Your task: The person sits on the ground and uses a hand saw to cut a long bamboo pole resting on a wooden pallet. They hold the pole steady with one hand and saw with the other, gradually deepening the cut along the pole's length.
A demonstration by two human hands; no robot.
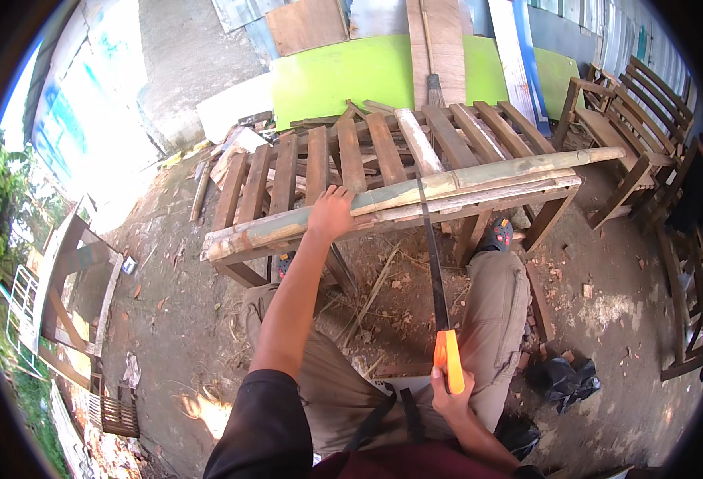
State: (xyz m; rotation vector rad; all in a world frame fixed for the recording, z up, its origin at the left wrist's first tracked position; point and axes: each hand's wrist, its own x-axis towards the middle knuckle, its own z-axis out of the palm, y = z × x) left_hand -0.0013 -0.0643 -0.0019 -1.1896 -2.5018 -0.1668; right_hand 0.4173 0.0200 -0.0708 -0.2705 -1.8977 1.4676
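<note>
A long bamboo pole point(479, 174) lies across the near edge of a slatted wooden bench point(351, 156). My left hand point(331, 212) is closed over the pole left of its middle. In my right hand point(452, 395), low in the view, is the orange handle of a hand saw point(434, 279). The saw's dark blade points away from me, and its far end rests against the bamboo to the right of my left hand. Whether the teeth have cut into the pole is too small to tell.
Beyond the bench lean a green panel point(343, 76) and a broom point(434, 89). Wooden chairs point(647, 112) stand at the right, near a black plastic bag point(567, 382) on the ground. At the left is a wooden frame point(76, 287) beside a small slatted crate point(114, 413).
</note>
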